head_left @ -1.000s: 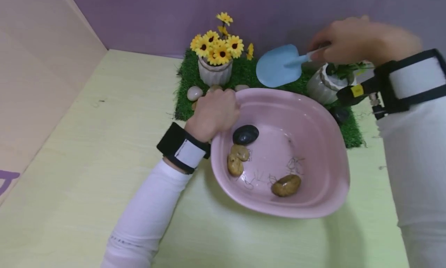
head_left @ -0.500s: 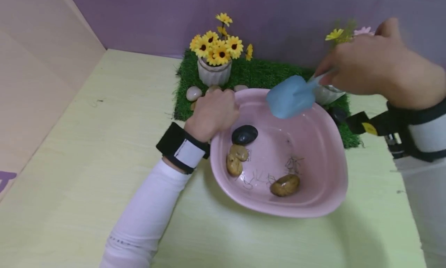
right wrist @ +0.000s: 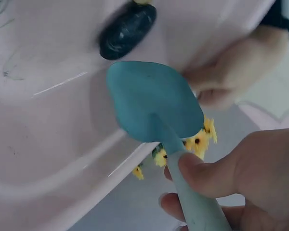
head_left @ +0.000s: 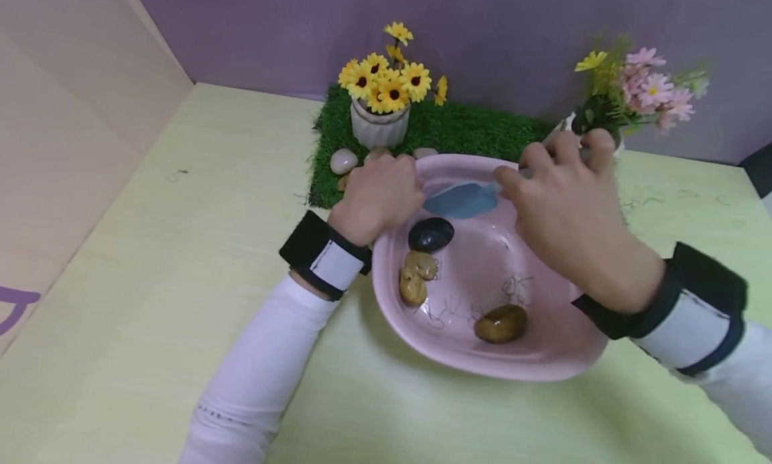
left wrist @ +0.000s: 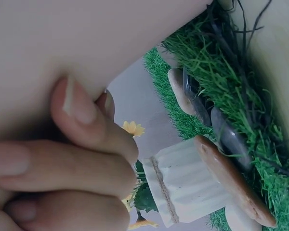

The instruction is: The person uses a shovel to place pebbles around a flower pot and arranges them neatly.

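Observation:
My right hand (head_left: pixel 567 209) grips the handle of a blue toy shovel (right wrist: pixel 154 98), its blade inside the pink basin (head_left: pixel 579 367), close to a black stone (head_left: pixel 431 235). The blade looks bare in the right wrist view. With curled fingers, my left hand (head_left: pixel 380 196) holds the basin's rim at the upper left; the left wrist view shows those fingers (left wrist: pixel 72 168) bent against the pink wall. Beside the black stone lie two tan stones (head_left: pixel 413 286) touching each other. A brown stone (head_left: pixel 502 323) sits lower right on the basin floor, among thin dark strands.
Artificial turf (head_left: pixel 482 129) runs behind the basin. On it stand a pot of yellow flowers (head_left: pixel 380 125) and, at the right, a pot of pink flowers (head_left: pixel 654 92). Several pebbles (head_left: pixel 344 161) lie by the left pot. A purple wall (head_left: pixel 512 41) rises behind.
The right hand has carried the shovel from above the turf, forward and down into the basin, and the blade has tilted over. The left hand keeps its place on the rim.

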`<state>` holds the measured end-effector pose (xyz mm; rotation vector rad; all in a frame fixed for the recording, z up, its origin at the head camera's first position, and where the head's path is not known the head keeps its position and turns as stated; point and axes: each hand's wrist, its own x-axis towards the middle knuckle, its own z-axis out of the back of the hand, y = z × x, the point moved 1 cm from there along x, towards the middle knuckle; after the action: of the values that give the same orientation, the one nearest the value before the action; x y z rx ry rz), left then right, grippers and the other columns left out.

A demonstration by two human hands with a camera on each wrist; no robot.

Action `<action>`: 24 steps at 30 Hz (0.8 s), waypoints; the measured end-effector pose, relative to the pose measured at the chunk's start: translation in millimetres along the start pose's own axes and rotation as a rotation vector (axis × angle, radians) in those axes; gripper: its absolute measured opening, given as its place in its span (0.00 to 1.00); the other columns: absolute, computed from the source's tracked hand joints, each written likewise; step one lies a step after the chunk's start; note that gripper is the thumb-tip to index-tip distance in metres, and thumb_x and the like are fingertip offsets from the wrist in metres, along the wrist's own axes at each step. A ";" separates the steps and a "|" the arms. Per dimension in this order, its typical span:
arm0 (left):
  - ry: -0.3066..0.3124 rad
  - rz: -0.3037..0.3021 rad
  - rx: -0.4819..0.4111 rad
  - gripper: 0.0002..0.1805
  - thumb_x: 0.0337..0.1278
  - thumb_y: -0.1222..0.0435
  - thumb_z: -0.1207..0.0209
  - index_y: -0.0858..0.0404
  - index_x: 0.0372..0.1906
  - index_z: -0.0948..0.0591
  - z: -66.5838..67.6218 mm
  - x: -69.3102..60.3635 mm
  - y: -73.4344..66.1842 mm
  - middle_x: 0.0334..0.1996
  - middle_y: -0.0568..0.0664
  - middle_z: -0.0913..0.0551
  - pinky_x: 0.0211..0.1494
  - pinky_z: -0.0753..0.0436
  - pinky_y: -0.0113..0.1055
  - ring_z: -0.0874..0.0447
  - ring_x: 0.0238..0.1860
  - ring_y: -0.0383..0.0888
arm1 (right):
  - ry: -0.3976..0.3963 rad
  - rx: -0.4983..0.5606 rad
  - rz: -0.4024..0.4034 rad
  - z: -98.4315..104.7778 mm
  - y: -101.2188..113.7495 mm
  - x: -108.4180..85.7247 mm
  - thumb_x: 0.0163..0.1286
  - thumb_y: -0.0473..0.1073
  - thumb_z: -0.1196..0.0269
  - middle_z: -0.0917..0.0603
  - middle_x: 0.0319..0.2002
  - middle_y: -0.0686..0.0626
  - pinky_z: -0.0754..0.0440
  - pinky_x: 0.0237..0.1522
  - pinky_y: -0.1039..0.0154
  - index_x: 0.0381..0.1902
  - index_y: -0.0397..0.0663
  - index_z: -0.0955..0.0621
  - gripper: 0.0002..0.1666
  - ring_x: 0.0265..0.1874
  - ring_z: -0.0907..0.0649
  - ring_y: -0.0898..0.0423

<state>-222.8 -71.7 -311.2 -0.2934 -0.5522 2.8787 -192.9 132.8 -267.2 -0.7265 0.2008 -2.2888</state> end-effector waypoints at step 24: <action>0.010 0.025 0.004 0.15 0.72 0.59 0.55 0.64 0.47 0.23 -1.4 0.2 1.3 0.33 0.55 0.25 0.31 0.19 0.46 0.23 0.32 0.49 | 0.645 -0.112 0.175 -11.3 4.2 79.1 0.69 0.32 0.48 0.32 0.22 0.47 0.49 0.48 0.48 0.15 0.48 0.30 0.21 0.33 0.38 0.47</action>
<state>-222.9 -72.4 -312.9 -0.3162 -0.5449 2.9000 -242.9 75.3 -242.9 0.0052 0.6640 -2.2812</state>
